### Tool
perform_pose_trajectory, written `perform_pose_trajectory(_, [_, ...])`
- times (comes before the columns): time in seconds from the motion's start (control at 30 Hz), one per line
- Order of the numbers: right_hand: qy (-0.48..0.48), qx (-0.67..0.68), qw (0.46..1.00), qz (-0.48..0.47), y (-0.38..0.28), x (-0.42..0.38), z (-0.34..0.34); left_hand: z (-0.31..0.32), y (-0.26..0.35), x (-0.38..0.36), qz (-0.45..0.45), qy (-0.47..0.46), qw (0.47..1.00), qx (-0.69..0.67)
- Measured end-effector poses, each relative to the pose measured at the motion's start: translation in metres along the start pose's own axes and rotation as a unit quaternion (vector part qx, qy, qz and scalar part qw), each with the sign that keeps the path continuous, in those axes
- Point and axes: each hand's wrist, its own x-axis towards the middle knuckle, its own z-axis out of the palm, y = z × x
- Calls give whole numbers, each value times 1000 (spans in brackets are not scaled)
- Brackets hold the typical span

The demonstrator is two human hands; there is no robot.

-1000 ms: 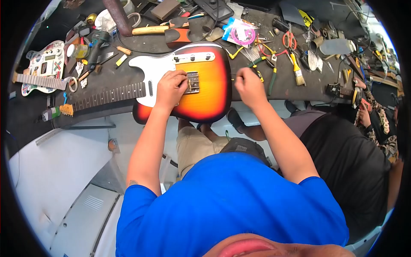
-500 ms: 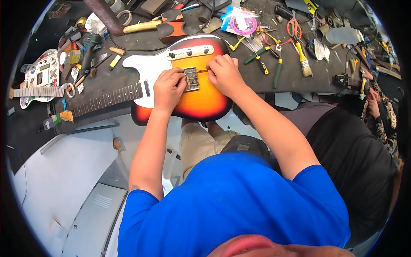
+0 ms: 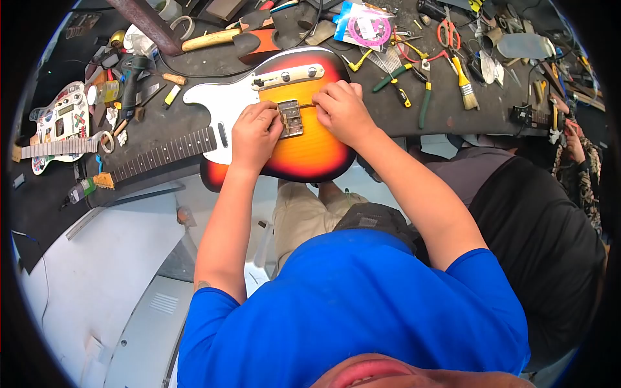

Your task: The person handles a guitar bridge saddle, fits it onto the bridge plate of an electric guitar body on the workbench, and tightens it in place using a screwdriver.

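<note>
A sunburst electric guitar (image 3: 326,152) with a white pickguard (image 3: 207,97) lies face up at the bench's front edge, its neck (image 3: 165,149) pointing left. My left hand (image 3: 255,134) is closed, its fingertips pinched at the left side of the metal bridge (image 3: 293,121); anything between them is hidden. From the other side, my right hand (image 3: 343,111) pinches a thin dark rod (image 3: 306,105) that reaches level across to the bridge's upper right edge. Above the hands sits the metal control plate (image 3: 288,76) with its knobs.
Pliers (image 3: 425,90), a paintbrush (image 3: 464,84), red-handled scissors (image 3: 448,32) and a hammer (image 3: 210,40) lie behind the guitar. A sticker-covered guitar (image 3: 61,123) is at the left. To the right sits a person in dark clothes (image 3: 530,239); another person's hand (image 3: 574,142) shows beyond.
The view has shifted slightly. Both my hands keep nearly the same places at the bridge, and the thin rod is still in my right fingers.
</note>
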Motion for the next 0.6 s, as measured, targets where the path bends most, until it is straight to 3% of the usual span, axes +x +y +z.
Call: perform_pose_trajectory(0.6, [-9,13,1000,11,1,-1,-4,1,0,3,-25,-1,1000,-16])
